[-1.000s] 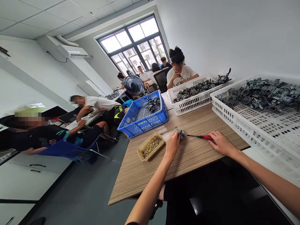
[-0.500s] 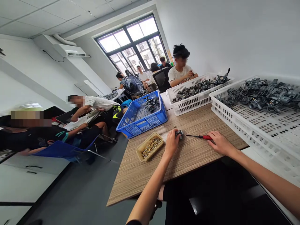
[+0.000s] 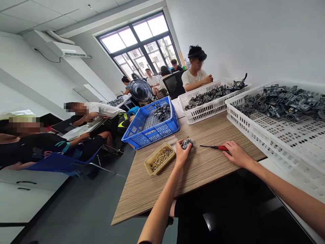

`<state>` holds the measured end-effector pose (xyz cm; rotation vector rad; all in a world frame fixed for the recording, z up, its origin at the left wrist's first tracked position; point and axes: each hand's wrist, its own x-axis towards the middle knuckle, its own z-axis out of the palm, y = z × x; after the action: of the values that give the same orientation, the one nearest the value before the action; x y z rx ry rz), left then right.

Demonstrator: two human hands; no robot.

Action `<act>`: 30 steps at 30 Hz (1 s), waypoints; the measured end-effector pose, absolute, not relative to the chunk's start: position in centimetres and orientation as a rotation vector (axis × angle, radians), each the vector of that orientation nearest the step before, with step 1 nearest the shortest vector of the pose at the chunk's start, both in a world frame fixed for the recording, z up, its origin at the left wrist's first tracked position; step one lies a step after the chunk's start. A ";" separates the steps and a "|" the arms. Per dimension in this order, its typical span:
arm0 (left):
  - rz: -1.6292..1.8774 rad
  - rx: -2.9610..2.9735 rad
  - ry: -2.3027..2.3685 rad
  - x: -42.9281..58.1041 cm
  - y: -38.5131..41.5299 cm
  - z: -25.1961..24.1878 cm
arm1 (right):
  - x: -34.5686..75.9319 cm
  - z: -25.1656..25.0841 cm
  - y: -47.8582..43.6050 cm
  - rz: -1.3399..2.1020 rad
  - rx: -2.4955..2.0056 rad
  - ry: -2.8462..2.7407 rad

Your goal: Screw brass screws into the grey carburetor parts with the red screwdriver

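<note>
My left hand [image 3: 182,154] grips a small grey metal part [image 3: 187,144] over the wooden table [image 3: 203,169], thumb on its right side. To the right, my right hand [image 3: 236,154] has its fingers around the red handle of a screwdriver [image 3: 215,147], whose dark shaft points left towards the metal part without touching it. A beige tray [image 3: 147,162] of brass-coloured screws [image 3: 161,158] sits left of my left hand.
Behind the tray stands a blue crate [image 3: 149,135] with metal parts. Two white crates [image 3: 203,117] [image 3: 250,130] of grey parts line the back right. A person [image 3: 194,76] sits beyond them; others sit at the left and near the window. A fan [image 3: 140,90] stands behind.
The metal part in my left hand has turned, showing a rounder face, and my thumb now lies across its side. The view has shifted slightly.
</note>
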<state>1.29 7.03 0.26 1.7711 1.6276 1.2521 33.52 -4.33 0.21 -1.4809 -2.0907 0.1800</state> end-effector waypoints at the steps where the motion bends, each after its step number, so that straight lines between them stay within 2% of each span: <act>1: 1.227 1.724 1.611 1.1 7.3 0.0 | 33.5 0.3 -4.3 0.183 -1.480 -2.091; 22: 1.198 1.587 1.579 1.3 7.8 0.4 | 33.4 0.8 -4.5 0.185 -1.481 -2.078; 30: 1.240 2.011 1.437 2.4 4.6 0.9 | 33.3 1.0 -4.6 0.146 -1.487 -2.090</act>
<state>2.36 4.60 0.90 2.0112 1.4367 1.2401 33.30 -4.61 0.96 -1.4866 -2.0896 0.1463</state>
